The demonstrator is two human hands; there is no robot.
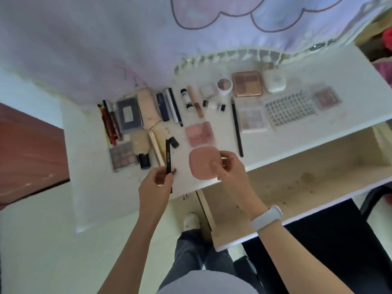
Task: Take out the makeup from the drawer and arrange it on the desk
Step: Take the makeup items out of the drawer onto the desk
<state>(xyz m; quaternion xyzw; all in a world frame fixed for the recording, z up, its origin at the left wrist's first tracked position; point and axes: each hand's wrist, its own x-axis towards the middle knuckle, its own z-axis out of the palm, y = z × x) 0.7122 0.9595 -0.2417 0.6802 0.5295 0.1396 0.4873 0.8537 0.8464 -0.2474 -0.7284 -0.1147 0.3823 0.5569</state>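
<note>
The white worktop carries makeup in loose rows: a rose-gold square palette beside a white oval case, a clear tray of false lashes, a long black pencil, a translucent pink blush compact, a dark grey rectangular palette and red pencils at the left end.

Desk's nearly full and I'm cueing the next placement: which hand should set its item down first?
Probably the right hand: its pink compact hovers over bare desk, whereas the left hand holds its black pen beside crowded items.
</note>
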